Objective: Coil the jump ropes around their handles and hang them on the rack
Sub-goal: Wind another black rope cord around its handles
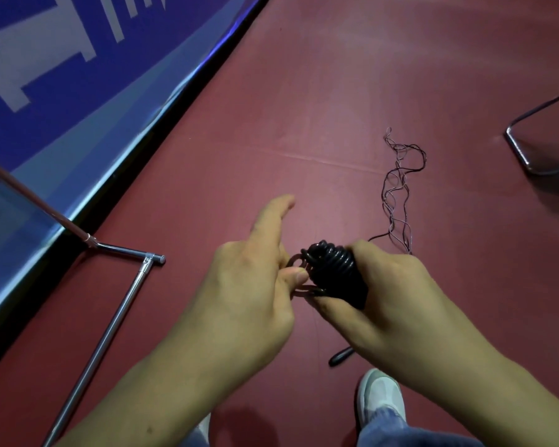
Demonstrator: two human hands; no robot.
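My right hand (397, 295) clamps round the coiled jump rope (334, 272), held above the red floor (304, 124); my left hand (249, 285) pinches its loose loop. I judge the cord light and springy, apt to unwind, so I'd grip across the coils

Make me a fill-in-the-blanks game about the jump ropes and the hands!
1. The right hand grips a coiled rope that is ___ in colour.
2. A tangled rope lies loose on the ___.
3. The metal rack base lies on the person's ___ side.
4. The shoe below the hands is ___.
Missing words: black; floor; left; white.
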